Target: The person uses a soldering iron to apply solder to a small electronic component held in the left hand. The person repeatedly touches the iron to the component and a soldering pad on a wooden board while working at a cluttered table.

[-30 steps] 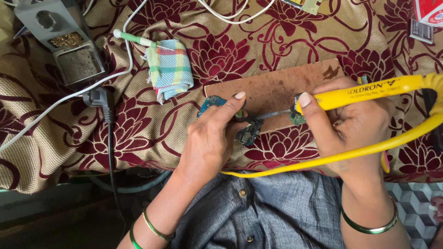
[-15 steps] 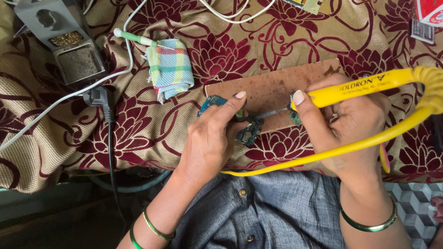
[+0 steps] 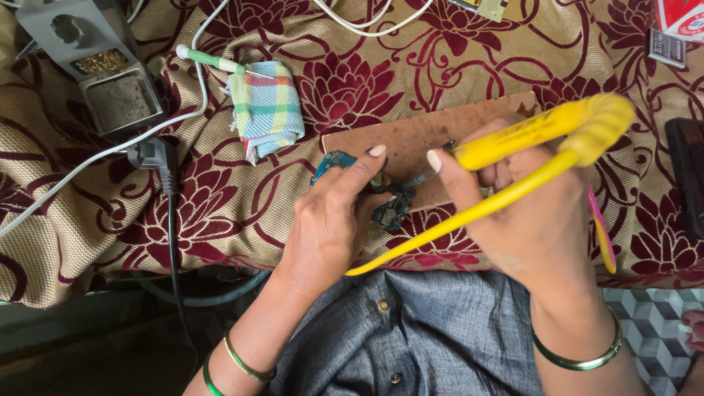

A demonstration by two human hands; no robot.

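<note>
Yellow soldering iron [image 3: 528, 136], gripped by right hand [image 3: 528, 227], points left toward circuit board [image 3: 389, 209] pinned by left hand [image 3: 330, 224].

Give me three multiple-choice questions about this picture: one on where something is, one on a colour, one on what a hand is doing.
1. Where does the folded checked cloth lie?
A. left of the brown board
B. on the board
C. in the lap

2. What colour is the soldering iron handle?
A. red
B. yellow
C. black

3. What is the left hand doing?
A. resting empty
B. gripping the plug
C. pressing on the small circuit board

Answers: 1 A, cloth sits beside the board. 2 B, handle and cord are yellow. 3 C, its fingers rest on the part.
</note>
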